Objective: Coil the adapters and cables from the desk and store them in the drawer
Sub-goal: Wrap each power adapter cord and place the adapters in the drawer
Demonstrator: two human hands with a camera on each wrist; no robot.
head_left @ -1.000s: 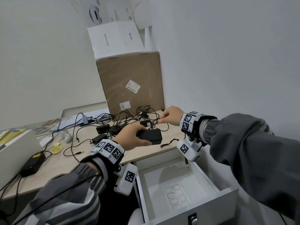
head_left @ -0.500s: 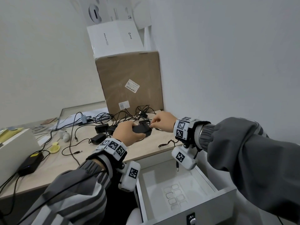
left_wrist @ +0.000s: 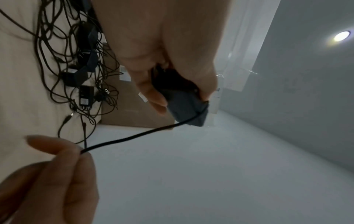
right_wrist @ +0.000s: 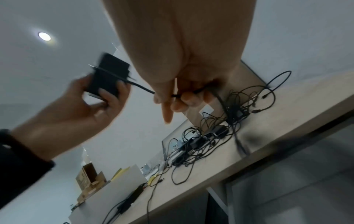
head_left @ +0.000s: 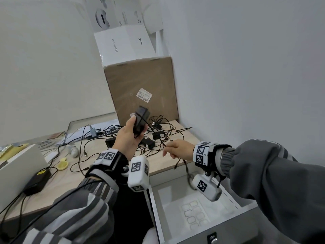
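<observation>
step: coiling first adapter | left hand grips adapter, frame centre | right hand pinches its cable | next: wrap cable round adapter, then drawer, lower right

**Both hands raised, each gripping**

The left hand is lifted above the desk, palm turned toward the head camera, fingers and thumb curled round a black adapter. The right hand sits lower and to the right, thumb and fingers pinching the cable that runs taut to the adapter. Both forearms wear grey sleeves.
</observation>
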